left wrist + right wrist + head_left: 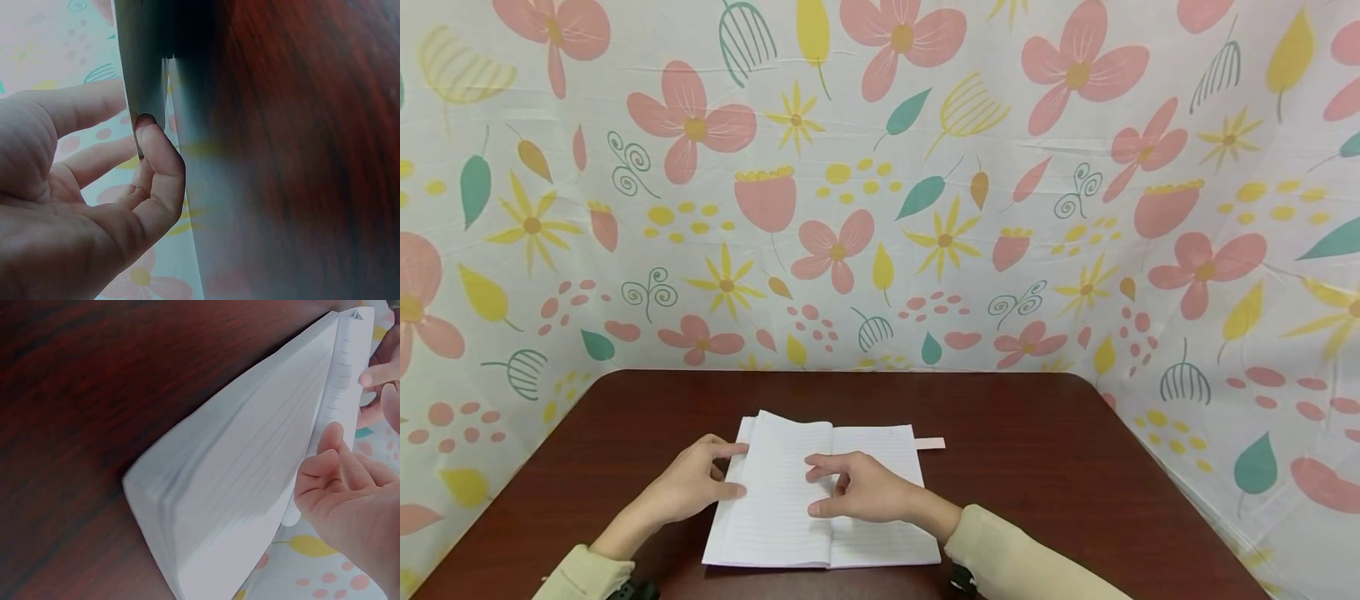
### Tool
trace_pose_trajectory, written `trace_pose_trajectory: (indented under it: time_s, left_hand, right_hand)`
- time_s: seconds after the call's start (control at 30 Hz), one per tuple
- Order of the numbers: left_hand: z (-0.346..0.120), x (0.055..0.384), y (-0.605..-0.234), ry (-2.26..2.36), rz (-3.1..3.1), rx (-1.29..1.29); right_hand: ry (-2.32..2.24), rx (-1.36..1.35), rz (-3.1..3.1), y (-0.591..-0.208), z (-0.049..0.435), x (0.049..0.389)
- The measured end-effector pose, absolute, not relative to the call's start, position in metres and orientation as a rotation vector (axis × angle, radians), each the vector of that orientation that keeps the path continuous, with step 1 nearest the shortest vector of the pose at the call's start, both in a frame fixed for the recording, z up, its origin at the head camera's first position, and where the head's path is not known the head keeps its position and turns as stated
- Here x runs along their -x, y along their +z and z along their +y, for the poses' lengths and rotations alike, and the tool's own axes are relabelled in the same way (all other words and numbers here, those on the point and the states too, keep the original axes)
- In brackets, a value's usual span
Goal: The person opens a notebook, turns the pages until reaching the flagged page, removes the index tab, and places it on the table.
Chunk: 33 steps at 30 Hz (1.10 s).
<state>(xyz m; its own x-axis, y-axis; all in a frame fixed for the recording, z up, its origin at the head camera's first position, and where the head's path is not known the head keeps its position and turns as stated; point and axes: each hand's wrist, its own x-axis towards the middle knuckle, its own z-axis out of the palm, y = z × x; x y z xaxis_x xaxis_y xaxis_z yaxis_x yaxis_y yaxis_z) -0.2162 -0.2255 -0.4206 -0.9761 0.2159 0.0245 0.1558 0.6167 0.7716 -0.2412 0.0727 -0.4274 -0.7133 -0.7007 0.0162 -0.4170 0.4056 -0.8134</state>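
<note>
An open notebook (pixel 883 546) with lined white pages lies on the table, its spine running away from me. My left hand (pixel 688 483) grips the notebook's left edge, thumb on top; in the left wrist view a finger (pixel 164 150) curls round the edge from the other side. The left-hand leaf lifts a little at its far corner. Over the middle of the spread is my right hand (pixel 872 492), its fingers loosely bent and spread, nothing held between them. The right wrist view puts its fingertips (pixel 331 437) right at the page by the spine.
A small pale strip (pixel 931 443) sticks out past the notebook's right edge. The dark red-brown table (pixel 1045 467) extends around the notebook. Behind it and at both sides hangs a white flowered cloth (pixel 880 333).
</note>
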Motion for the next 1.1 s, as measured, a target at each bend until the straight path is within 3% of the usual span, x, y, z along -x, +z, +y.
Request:
trace_pose_trajectory:
  time_s: [0.47,1.1]
  left_hand:
    - [-0.224,0.216,-0.421,1.278,2.790,-0.310]
    - [-0.227,0.217,-0.425,1.275,2.772,-0.336]
  right_hand:
    - [-1.198,0.984,2.430,-0.422,0.094,0.238]
    - [-1.102,0.900,2.654,-0.427,0.180,0.241]
